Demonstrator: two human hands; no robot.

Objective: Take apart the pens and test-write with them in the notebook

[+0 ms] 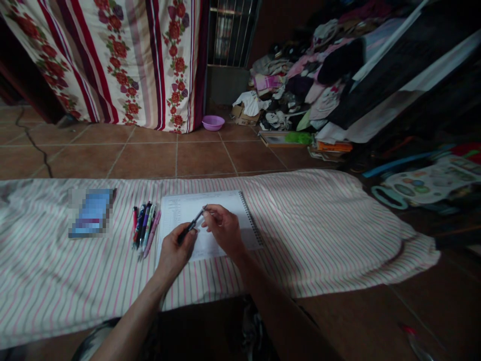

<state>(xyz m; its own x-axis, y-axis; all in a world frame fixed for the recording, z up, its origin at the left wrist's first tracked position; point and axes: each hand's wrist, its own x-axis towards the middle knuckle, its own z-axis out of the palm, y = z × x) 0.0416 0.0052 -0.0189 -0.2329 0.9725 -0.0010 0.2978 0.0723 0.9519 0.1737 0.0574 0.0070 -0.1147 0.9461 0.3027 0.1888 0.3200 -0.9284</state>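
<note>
Black pen: the left hand clamps it, the right hand pinches its far end, above the spiral notebook. Pick-up is done; the visible paper looks largely unfilled, other pens lying just left.

A mostly black pen shows over a white notebook on pale cloth striped pink and grey, with red, purple and pink pens at its nine o'clock, a red-flowered, maroon-striped curtain at eleven and a lilac basin at twelve.
</note>
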